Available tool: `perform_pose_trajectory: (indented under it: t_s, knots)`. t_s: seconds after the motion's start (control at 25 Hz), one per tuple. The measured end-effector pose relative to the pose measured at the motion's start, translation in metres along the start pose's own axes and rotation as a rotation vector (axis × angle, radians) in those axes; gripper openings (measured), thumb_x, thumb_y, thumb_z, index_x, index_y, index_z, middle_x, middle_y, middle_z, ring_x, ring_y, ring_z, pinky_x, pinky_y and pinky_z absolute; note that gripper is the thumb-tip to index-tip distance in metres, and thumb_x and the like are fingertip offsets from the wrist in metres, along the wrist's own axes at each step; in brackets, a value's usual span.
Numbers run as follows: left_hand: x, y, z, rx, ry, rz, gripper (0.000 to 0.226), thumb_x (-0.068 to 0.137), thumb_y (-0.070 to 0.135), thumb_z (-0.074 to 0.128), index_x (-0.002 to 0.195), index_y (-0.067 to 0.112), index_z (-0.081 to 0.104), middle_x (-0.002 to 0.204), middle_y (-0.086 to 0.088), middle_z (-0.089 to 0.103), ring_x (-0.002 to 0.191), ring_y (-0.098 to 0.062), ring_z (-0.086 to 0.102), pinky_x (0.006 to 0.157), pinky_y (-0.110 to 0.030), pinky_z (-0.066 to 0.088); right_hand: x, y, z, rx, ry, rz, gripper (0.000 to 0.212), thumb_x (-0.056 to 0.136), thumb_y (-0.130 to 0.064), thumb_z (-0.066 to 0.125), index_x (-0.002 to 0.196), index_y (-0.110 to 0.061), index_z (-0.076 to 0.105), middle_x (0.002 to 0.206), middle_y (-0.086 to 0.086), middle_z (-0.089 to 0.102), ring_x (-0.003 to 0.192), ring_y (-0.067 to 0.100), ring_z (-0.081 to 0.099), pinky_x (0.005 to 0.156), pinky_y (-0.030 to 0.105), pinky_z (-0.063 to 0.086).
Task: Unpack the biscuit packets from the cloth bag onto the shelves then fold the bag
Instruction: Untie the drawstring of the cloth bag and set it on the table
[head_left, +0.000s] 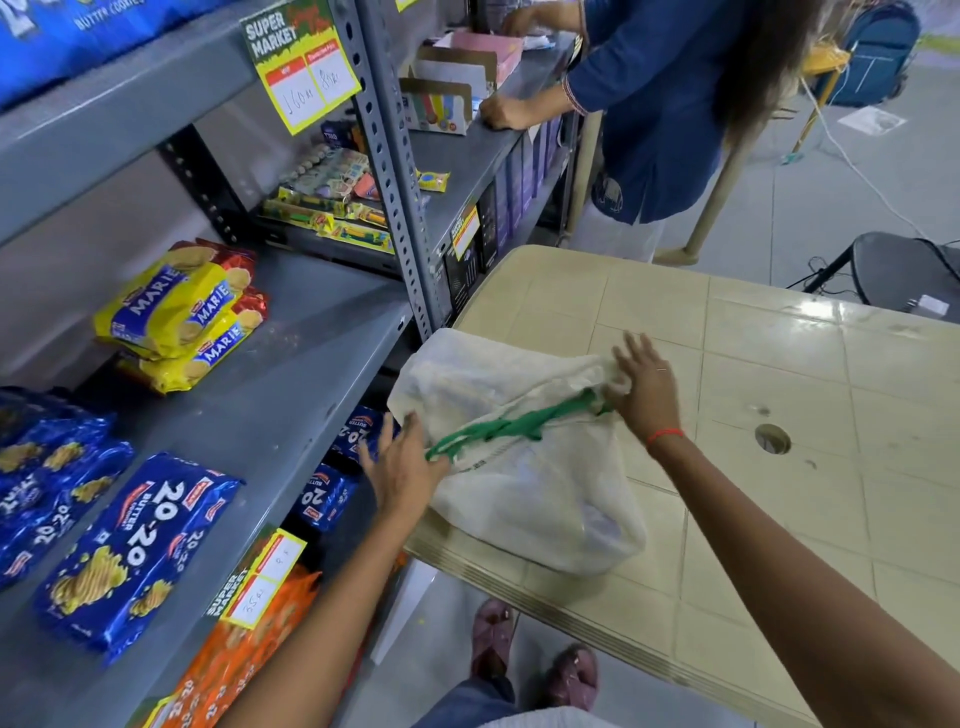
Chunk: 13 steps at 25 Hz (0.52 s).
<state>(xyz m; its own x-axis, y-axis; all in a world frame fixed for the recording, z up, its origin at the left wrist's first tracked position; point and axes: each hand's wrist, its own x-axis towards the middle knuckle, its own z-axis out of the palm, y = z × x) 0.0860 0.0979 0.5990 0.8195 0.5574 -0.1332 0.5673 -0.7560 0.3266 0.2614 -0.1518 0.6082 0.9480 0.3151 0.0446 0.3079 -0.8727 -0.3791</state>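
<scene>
Cloth bag (524, 467) lay slack on corner of beige table (779, 374), partly overhanging edge beside shelf (291, 374). Green handles (509, 426) stretched across bag between both hands. Left hand (402, 467) at near end of handles, fingers spread, loosely on fabric; firm grip could not be told. Right hand (647, 389) at far end, fingers splayed, pressing bag flat, clasping nothing. Marie packets (182, 317) and blue 20-20 packets (130, 545) sat on shelf, well apart from left fingers. Judged: unpacking appeared done, folding begun. Next called for smoothing fabric, tucking handles, doubling over.

Shop, supermarket price tags (300, 70), stocked steel shelves (291, 374)
</scene>
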Motion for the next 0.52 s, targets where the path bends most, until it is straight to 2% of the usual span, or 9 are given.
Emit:
perform_pose_trajectory:
  t_s: [0.04, 0.08, 0.16, 0.2, 0.28, 0.36, 0.4, 0.44, 0.52]
  knots:
    - [0.002, 0.011, 0.003, -0.002, -0.041, 0.074, 0.075, 0.078, 0.04, 0.071, 0.142, 0.017, 0.04, 0.14, -0.001, 0.055, 0.143, -0.021, 0.03, 0.117, -0.053, 0.011, -0.005, -0.014, 0.007, -0.092, -0.091, -0.151, 0.062, 0.086, -0.031, 0.062, 0.141, -0.014, 0.04, 0.159, 0.007, 0.02, 0.148, 0.026, 0.013, 0.118, 0.049, 0.018]
    - [0.005, 0.023, 0.005, 0.016, -0.071, 0.135, 0.071, 0.079, 0.041, 0.07, 0.14, 0.02, 0.042, 0.138, 0.0, 0.056, 0.141, -0.022, 0.033, 0.116, -0.052, 0.013, -0.01, -0.025, 0.014, -0.183, -0.178, -0.276, 0.063, 0.085, -0.034, 0.061, 0.142, -0.018, 0.039, 0.16, 0.004, 0.015, 0.149, 0.025, 0.008, 0.118, 0.051, 0.014]
    - [0.015, 0.045, 0.003, 0.056, -0.061, 0.21, 0.037, 0.084, 0.037, 0.066, 0.118, 0.024, 0.062, 0.112, -0.003, 0.07, 0.12, -0.026, 0.053, 0.113, -0.047, 0.02, -0.008, -0.037, 0.023, -0.273, -0.242, -0.38, 0.045, 0.089, -0.032, 0.056, 0.133, -0.021, 0.052, 0.16, 0.0, 0.019, 0.15, 0.021, 0.005, 0.119, 0.051, 0.008]
    - [0.021, 0.048, -0.001, 0.057, -0.043, 0.194, 0.022, 0.087, 0.036, 0.063, 0.105, 0.024, 0.068, 0.098, -0.003, 0.073, 0.103, -0.024, 0.06, 0.108, -0.043, 0.025, 0.0, -0.037, 0.02, -0.227, -0.232, -0.341, 0.038, 0.091, -0.028, 0.054, 0.128, -0.018, 0.057, 0.157, 0.0, 0.026, 0.149, 0.019, 0.008, 0.119, 0.048, 0.007]
    - [0.03, 0.038, -0.011, 0.058, 0.018, 0.066, 0.017, 0.09, 0.033, 0.059, 0.094, 0.023, 0.072, 0.079, -0.002, 0.072, 0.074, -0.02, 0.056, 0.091, -0.035, 0.036, 0.02, -0.031, 0.006, 0.158, -0.128, -0.104, 0.032, 0.091, -0.019, 0.056, 0.119, -0.005, 0.064, 0.148, 0.007, 0.044, 0.146, 0.02, 0.023, 0.117, 0.037, 0.017]
    - [0.032, 0.012, -0.019, 0.044, 0.067, -0.115, 0.017, 0.09, 0.031, 0.061, 0.086, 0.018, 0.072, 0.071, -0.003, 0.065, 0.066, -0.02, 0.05, 0.071, -0.032, 0.042, 0.04, -0.016, -0.017, 0.613, 0.039, 0.245, 0.032, 0.088, -0.012, 0.062, 0.116, 0.004, 0.064, 0.136, 0.016, 0.056, 0.137, 0.025, 0.041, 0.11, 0.026, 0.028]
    - [0.029, 0.001, -0.021, 0.013, 0.064, -0.192, 0.019, 0.09, 0.03, 0.062, 0.083, 0.014, 0.071, 0.074, -0.004, 0.066, 0.066, -0.021, 0.051, 0.064, -0.032, 0.045, 0.046, -0.009, -0.025, 0.709, 0.094, 0.374, 0.036, 0.086, -0.011, 0.063, 0.119, 0.003, 0.061, 0.134, 0.017, 0.058, 0.133, 0.026, 0.045, 0.109, 0.025, 0.03]
    - [0.026, -0.004, -0.024, -0.013, 0.053, -0.234, 0.022, 0.088, 0.032, 0.063, 0.085, 0.012, 0.07, 0.081, -0.008, 0.069, 0.069, -0.024, 0.054, 0.061, -0.033, 0.045, 0.046, -0.009, -0.029, 0.696, 0.111, 0.44, 0.04, 0.086, -0.011, 0.064, 0.123, 0.003, 0.058, 0.135, 0.017, 0.057, 0.132, 0.027, 0.046, 0.109, 0.027, 0.03]
    - [0.024, 0.001, -0.019, 0.017, 0.089, -0.149, 0.036, 0.085, 0.042, 0.064, 0.105, 0.012, 0.065, 0.104, -0.012, 0.069, 0.085, -0.027, 0.059, 0.062, -0.032, 0.042, 0.031, -0.026, -0.025, 0.497, 0.126, 0.334, 0.046, 0.087, -0.012, 0.063, 0.129, 0.002, 0.052, 0.14, 0.019, 0.049, 0.134, 0.032, 0.041, 0.11, 0.03, 0.029]
